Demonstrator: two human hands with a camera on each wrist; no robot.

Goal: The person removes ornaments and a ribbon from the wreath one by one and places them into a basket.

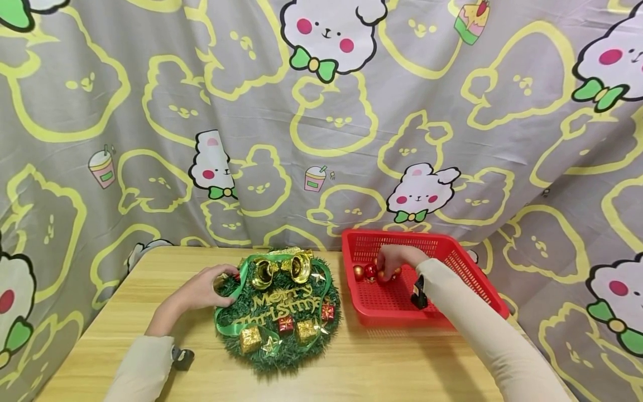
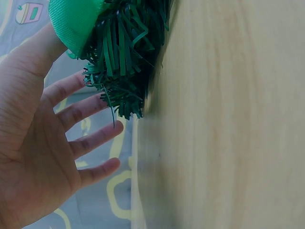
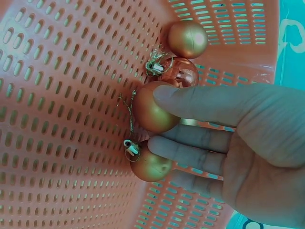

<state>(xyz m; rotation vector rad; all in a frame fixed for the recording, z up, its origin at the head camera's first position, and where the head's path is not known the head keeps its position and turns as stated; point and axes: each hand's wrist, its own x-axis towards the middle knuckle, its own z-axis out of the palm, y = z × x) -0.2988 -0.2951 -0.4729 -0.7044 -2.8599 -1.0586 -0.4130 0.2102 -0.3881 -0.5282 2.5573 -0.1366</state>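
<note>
A round green tinsel Christmas wreath lies on the table, with gold bells, gold "Merry Christmas" lettering, small gift boxes and green ribbon. At its left edge is my left hand, fingers spread; the thumb passes behind the ribbon and fingertips reach the tinsel. Inside the red plastic basket, my right hand pinches a matte orange-looking Christmas ball between thumb and fingers. A gold ball sits beneath those fingers. Beyond the pinched ball are a shiny red ball and another gold ball.
The wooden table holds the wreath left of the basket. A grey cartoon-print curtain hangs right behind the table and along its sides. The basket's raised perforated walls surround my right hand.
</note>
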